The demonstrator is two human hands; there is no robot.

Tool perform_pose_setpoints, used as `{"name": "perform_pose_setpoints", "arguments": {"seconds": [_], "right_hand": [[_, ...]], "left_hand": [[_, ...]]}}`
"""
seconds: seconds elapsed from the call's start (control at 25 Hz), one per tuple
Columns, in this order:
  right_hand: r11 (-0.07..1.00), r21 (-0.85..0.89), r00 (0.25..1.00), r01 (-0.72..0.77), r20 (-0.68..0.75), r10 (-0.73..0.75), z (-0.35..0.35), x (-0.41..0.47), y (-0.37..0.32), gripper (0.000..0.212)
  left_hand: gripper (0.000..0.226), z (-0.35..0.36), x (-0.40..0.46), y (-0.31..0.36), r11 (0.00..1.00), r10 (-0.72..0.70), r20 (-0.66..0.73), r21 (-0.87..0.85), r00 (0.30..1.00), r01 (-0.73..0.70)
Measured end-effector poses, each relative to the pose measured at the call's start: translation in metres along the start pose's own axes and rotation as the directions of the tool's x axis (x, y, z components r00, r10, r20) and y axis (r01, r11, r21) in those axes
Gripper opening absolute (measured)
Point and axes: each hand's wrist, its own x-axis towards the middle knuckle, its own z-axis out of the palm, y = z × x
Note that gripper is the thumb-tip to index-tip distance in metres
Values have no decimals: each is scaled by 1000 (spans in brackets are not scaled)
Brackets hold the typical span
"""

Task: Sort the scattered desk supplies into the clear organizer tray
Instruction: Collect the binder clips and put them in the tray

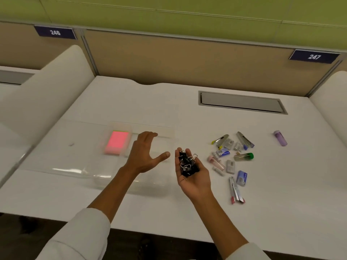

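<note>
Our right hand (191, 171) cups a heap of black metal binder clips (188, 163), palm up; the clear plastic organizer tray (150, 134) lies to its left, under our left hand (144, 154), whose grip is spread and holds nothing.

Open-plan office: white desk (187, 102) between fabric partition panels (187, 59), numbered station plates (314, 56), cable hatch (242, 102)

- One view only, from the camera on my head, wide-angle, looking forward and down over the white desk (187, 102).
- It sits close above my forearms, facing the tan partition (187, 59).
</note>
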Motion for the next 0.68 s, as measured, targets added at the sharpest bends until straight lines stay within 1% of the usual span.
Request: {"name": "perform_pose_setpoints", "arguments": {"seconds": [0.12,0.2,0.36,0.48,0.68], "right_hand": [[999,31,1000,-22,-6,22,21,23,42,39],[1000,24,1000,-16,-22,16,32,40,59,40],[998,-67,999,-15,-44,12,45,74,82,41],[992,-128,999,-5,-36,1,52,99,86,44],[963,-267,999,34,-31,-44,70,138,87,47]], "left_hand": [[105,-23,-23,-43,989,-19,32,148,999,14],[112,-28,-35,-60,975,-27,74,222,997,10],[126,-20,-52,-78,936,-80,186,351,979,9],[129,-14,-54,-85,933,-119,196,358,973,42],[127,-11,-54,-86,939,-120,192,340,974,49]]}}
